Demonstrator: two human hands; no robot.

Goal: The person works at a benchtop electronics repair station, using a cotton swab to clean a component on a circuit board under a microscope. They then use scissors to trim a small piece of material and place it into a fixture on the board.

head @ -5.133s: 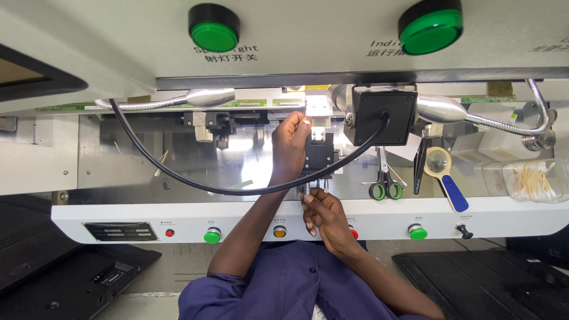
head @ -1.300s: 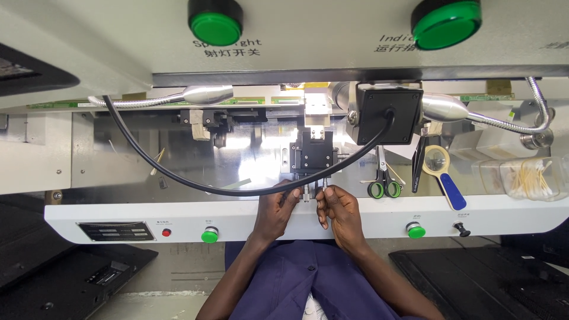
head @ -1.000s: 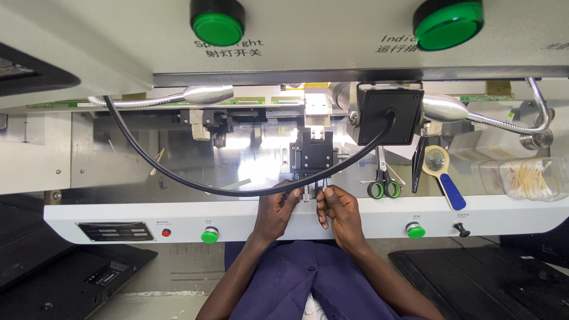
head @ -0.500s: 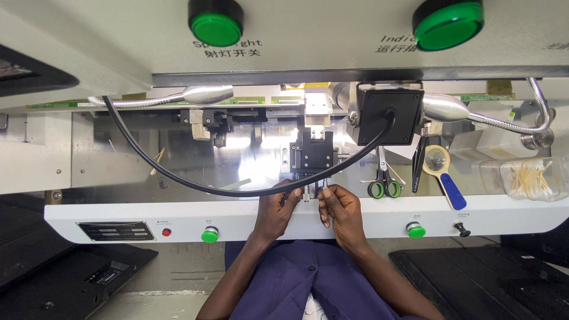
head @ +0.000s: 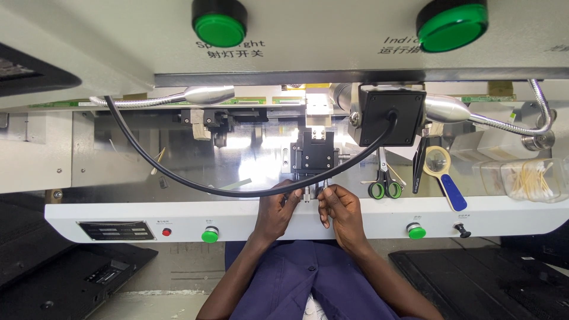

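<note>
Setting: a white machine housing [head: 355, 35] with two green round lamps on top, and below it a lit, mirror-bright work deck [head: 195, 160] fronted by a white control rail [head: 118, 216] with red and green buttons.
Fixture: a small black adjustment stage [head: 314, 157] stands at the middle of the deck, with little metal knobs [head: 309, 192] hanging at its near edge.
Left hand [head: 278, 210]: fingertips curled and pinched together at the knobs, just left of them; whether they clamp a knob cannot be told.
Right hand [head: 341, 208]: thumb and forefinger closed on something very small at the right knob; the thing itself is too small to make out.
Step in hand: by the look of it, fine setting of the stage, both hands working its near edge.
Next move calls for: small, steady turns with the wrists propped on the rail, keeping clear of the black cable [head: 178, 178] that sags across the deck.
Nearby: green-handled scissors [head: 384, 184], a blue-handled magnifier [head: 444, 178] and a clear box of cotton swabs [head: 530, 181] to the right; a black camera box [head: 391, 115] above.
</note>
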